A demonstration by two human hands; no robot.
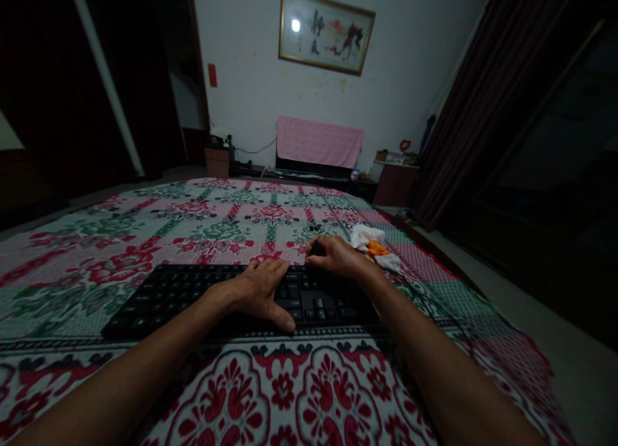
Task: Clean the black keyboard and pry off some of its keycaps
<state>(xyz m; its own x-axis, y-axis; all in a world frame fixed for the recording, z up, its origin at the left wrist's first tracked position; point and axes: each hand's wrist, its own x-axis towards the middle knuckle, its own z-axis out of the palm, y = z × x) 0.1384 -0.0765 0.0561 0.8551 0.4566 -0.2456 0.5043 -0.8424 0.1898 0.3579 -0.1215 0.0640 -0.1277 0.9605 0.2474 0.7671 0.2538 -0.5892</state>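
A black keyboard (pixel 174 295) lies on a bed covered with a red, green and white floral sheet (pixel 203 221). My left hand (pixel 261 288) rests flat on the keys near the keyboard's middle, fingers stretched out and thumb spread along the front edge. My right hand (pixel 333 254) hovers at the keyboard's far right edge with its fingertips pinched together on something small and dark that I cannot make out. Both forearms reach in from the bottom of the view.
A crumpled white tissue with an orange scrap (pixel 374 243) lies just right of my right hand. A thin black cable (pixel 434 304) trails off the keyboard's right side. Beyond the bed stand a pink-draped television (pixel 318 143), a framed picture (pixel 326 31) and dark curtains (pixel 463 111).
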